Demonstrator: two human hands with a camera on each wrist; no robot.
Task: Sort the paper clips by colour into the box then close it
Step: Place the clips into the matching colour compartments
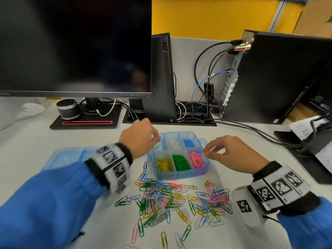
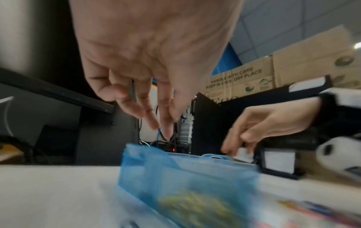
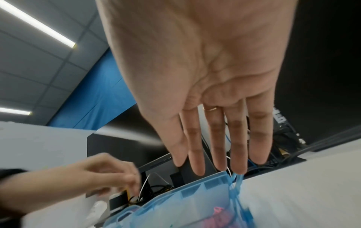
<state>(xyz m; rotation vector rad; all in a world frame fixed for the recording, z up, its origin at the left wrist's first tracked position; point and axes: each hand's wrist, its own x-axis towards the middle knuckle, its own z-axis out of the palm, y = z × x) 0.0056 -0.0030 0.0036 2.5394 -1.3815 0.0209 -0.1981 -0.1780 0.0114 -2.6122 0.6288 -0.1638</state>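
Observation:
A translucent blue compartment box (image 1: pixel 179 174) stands open mid-table. It holds sorted white (image 1: pixel 173 144), blue (image 1: pixel 189 143), yellow (image 1: pixel 163 164), green (image 1: pixel 180 163) and pink clips (image 1: pixel 197 159). My left hand (image 1: pixel 157 139) hovers over the box's far-left corner, fingers hanging loosely downward (image 2: pixel 166 131) with nothing seen between them. A single yellow clip (image 1: pixel 156 147) shows just below those fingertips, apart from them. My right hand (image 1: pixel 206 152) hovers at the box's right handle, fingers straight (image 3: pixel 215 166) and empty. A mixed pile of clips (image 1: pixel 172 198) lies in front of the box.
The box's blue lid (image 1: pixel 66 157) lies flat on the table to the left. Behind are a monitor (image 1: pixel 75 45) on its base, a small round speaker (image 1: pixel 68 108), a cable tray and a black computer tower (image 1: pixel 280 78). Cables and papers (image 1: pixel 309 128) lie at right.

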